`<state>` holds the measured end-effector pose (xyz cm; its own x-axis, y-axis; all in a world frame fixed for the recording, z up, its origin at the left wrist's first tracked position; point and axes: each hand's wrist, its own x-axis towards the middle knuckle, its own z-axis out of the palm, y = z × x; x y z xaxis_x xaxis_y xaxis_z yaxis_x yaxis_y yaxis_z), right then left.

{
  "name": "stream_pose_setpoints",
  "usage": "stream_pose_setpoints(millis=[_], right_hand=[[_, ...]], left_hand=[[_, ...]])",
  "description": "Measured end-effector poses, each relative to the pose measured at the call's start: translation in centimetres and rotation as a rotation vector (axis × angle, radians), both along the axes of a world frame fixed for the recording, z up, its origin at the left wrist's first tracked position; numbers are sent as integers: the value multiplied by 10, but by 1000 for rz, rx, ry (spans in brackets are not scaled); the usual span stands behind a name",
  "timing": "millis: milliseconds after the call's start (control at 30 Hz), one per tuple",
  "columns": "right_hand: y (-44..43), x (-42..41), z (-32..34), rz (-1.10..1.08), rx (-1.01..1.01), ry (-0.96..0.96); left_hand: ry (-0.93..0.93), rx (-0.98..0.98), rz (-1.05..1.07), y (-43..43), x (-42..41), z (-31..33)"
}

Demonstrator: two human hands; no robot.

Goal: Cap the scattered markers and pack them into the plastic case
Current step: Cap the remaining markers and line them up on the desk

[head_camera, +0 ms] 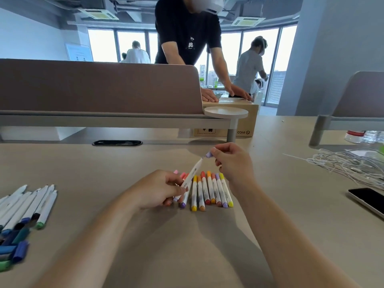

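Left hand [160, 188]: fingers curled round the lower barrel of a white marker with a lilac end [192, 175], which tilts up and to the right above the middle of the beige table [187, 246].
Right hand [232, 161]: thumb and forefinger pinch a small lilac cap [208, 155] right at the marker's bare tip; whether they touch cannot be told.
Capped markers: a row of white markers with pink, yellow, orange, red and lilac caps [209, 190] lies side by side at mid-table, under and between both hands.
Uncapped markers: a bunch of white markers with bare tips [31, 204] lies at the left edge, with loose blue and green caps [12, 246] just beside them toward the near-left corner.
Open room: bare tabletop runs along the near edge, and between the row and the left bunch.
Right edge: a black-screened phone [367, 199], with a tangle of white cables [349, 163] behind it.
Far edge: a brown divider screen [99, 86], a round white shelf [226, 112] and a cardboard box [245, 119], well apart from the hands.
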<state>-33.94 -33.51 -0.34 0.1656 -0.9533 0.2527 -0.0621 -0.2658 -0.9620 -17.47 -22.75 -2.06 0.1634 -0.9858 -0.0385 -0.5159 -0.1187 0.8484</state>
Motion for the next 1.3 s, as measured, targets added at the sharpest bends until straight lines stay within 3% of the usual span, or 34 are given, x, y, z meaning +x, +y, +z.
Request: stream_pose_setpoints(millis=[367, 533, 700, 833, 1067, 1300], right_hand=[[3, 6, -3, 101, -27, 49], [6, 11, -6, 165, 24, -74], [16, 27, -3, 242, -38, -92], [16, 39, -10, 238, -28, -86], [16, 44, -28, 133, -144, 295], [19, 44, -34, 121, -232, 493]], left_hand=[[1, -47, 13, -1, 0, 0], [-180, -150, 76, -3, -1, -2], [-131, -144, 23, -2, -7, -8], [-107, -246, 216, -4, -2, -1], [-409, -64, 539, -2, 30, -5], [-465, 116, 477, -3, 31, -13]])
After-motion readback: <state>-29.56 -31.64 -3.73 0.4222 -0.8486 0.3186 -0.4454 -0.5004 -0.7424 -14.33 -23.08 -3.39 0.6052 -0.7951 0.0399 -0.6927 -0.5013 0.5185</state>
